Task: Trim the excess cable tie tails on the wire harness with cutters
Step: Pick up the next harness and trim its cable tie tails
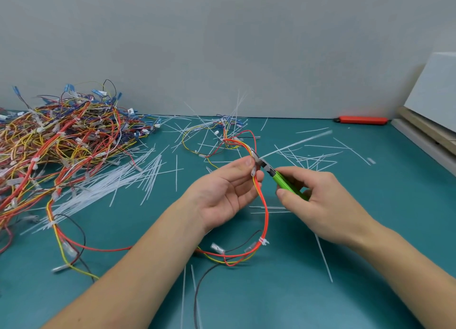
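two hands, left (225,193) pinching wire harness (265,212), right (318,200) gripping cutters (283,180)

The wire harness (264,212) is a loop of red, orange and yellow wires bound at intervals by white ties, its upper part lifted off the teal desk (370,230), its lower curve trailing toward the near edge with clear-sleeved terminals; a long white cable tie tail (296,144) juts up and to the right from the raised bundle, blurred; the cutters (276,175), green-handled with dark metal blades, point up-left, their tips at the base of that tail.
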### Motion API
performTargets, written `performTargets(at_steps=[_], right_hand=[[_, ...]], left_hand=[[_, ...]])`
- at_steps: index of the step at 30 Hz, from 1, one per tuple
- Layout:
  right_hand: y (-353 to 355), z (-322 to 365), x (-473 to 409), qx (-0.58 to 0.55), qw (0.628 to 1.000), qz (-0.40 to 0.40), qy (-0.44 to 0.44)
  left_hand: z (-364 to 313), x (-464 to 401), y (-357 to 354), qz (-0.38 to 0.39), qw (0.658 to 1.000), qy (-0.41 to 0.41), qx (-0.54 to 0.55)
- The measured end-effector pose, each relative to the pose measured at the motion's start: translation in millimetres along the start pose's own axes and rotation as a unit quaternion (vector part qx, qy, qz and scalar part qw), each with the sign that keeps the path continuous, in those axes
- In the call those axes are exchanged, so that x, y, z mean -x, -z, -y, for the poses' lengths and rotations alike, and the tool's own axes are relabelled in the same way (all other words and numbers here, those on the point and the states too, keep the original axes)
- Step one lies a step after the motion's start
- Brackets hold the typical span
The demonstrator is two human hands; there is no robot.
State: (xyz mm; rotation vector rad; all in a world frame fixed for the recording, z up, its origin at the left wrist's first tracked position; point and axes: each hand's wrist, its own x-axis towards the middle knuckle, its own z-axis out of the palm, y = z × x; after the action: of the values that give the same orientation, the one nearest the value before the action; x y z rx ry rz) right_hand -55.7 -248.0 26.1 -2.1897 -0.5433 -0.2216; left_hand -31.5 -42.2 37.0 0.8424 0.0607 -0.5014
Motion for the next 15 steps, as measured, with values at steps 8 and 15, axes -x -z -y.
performTargets(at_steps=[8,15], right_hand=[[4,8,-4,-0.153,0.985,-0.040,-0.062],[16,8,-10,-0.450,0.862,-0.130,-0.197]], left_hand=[[-2,1,1,0.023,0.999,0.000,-0.021],[-2,5,0,0.037,0.977,-0.005,-0.208]])
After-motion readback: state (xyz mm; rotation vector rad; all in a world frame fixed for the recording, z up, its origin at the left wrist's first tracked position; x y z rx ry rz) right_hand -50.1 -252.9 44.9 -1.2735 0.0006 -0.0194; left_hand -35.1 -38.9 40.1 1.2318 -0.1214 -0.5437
